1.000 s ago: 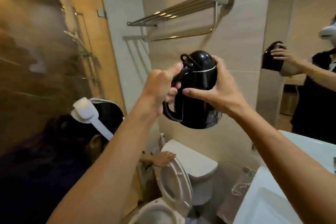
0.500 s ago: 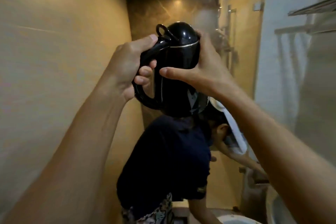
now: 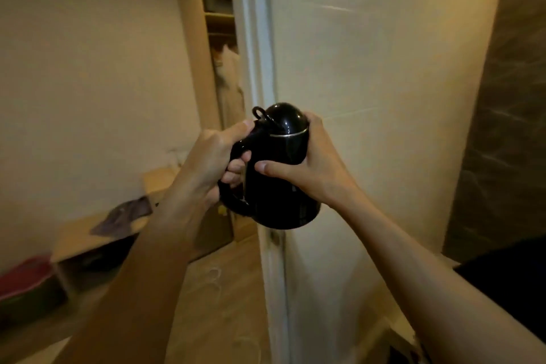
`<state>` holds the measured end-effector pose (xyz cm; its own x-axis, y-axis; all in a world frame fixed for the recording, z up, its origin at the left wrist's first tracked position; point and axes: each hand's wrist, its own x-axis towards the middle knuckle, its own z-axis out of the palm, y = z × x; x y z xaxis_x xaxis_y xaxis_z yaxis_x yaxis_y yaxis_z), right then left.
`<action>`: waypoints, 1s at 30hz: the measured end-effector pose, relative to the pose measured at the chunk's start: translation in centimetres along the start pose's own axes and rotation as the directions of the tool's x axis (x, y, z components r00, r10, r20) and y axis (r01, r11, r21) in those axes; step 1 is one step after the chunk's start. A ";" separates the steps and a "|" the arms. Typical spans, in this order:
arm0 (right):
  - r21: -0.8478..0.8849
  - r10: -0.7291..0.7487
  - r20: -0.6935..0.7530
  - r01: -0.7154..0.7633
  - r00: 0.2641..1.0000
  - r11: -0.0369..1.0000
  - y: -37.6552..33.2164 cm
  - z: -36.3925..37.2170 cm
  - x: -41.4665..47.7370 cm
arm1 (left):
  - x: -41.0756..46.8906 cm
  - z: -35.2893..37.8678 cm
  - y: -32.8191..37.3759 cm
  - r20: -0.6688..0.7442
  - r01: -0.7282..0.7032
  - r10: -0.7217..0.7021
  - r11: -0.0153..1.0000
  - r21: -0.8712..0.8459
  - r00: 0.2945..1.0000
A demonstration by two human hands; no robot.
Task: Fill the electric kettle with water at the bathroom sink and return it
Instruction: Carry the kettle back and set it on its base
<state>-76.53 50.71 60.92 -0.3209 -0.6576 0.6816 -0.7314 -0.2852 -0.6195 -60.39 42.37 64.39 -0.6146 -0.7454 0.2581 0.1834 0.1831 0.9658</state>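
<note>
A glossy black electric kettle [image 3: 277,186] with a domed lid and a thin silver band is held upright in the air at chest height, in front of a white door frame. My left hand [image 3: 212,162] is wrapped round its curved handle, thumb on top near the lid lever. My right hand [image 3: 307,165] clasps the body from the right, fingers behind the lid and thumb across the front. The lid is down. The sink is out of view.
The white door frame [image 3: 266,68] runs top to bottom just behind the kettle. Left of it lie a wooden floor [image 3: 218,304], a low wooden bench [image 3: 97,233] with a dark cloth, and an open closet [image 3: 221,38]. Tiled wall fills the right.
The view has swung left from the toilet and towel rack, past another person, to the doorway. The kettle stays in both hands and now sits lower in view.
</note>
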 end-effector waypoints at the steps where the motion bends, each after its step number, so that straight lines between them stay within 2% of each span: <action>1: 0.033 -0.005 0.048 0.003 0.999 0.999 0.7 2.5 0.8 | 0.3 -2.0 -1.0 -0.049 0.001 -0.001 1.000 0.001 0.999; 7: 0.210 -0.041 0.308 -0.026 0.951 0.977 5.3 16.6 5.1 | 2.3 -11.6 -6.4 -0.311 0.058 -0.027 0.994 0.089 0.950; 11: 0.329 -0.107 0.407 -0.037 0.907 0.944 8.3 24.0 7.6 | 4.1 -15.9 -10.0 -0.481 0.126 -0.039 0.981 0.150 0.876; 15: 0.384 -0.165 0.533 -0.063 0.830 0.921 10.1 29.9 9.6 | 5.3 -19.0 -12.5 -0.595 0.172 -0.033 0.969 0.179 0.803; 23: 0.467 -0.268 0.638 -0.086 0.722 0.880 11.9 40.0 12.1 | 6.8 -25.5 -16.3 -0.735 0.227 0.005 0.950 0.216 0.678; 30: 0.493 -0.337 0.704 -0.088 0.625 0.866 12.6 50.7 14.6 | 8.3 -34.0 -20.3 -0.804 0.232 0.053 0.944 0.233 0.592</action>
<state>-59.90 2.18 43.33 0.4696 -0.8057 0.3611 -0.3084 -0.5329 -0.7880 -43.14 10.69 46.11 0.2628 -0.9470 0.1847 -0.1480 0.1495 0.9776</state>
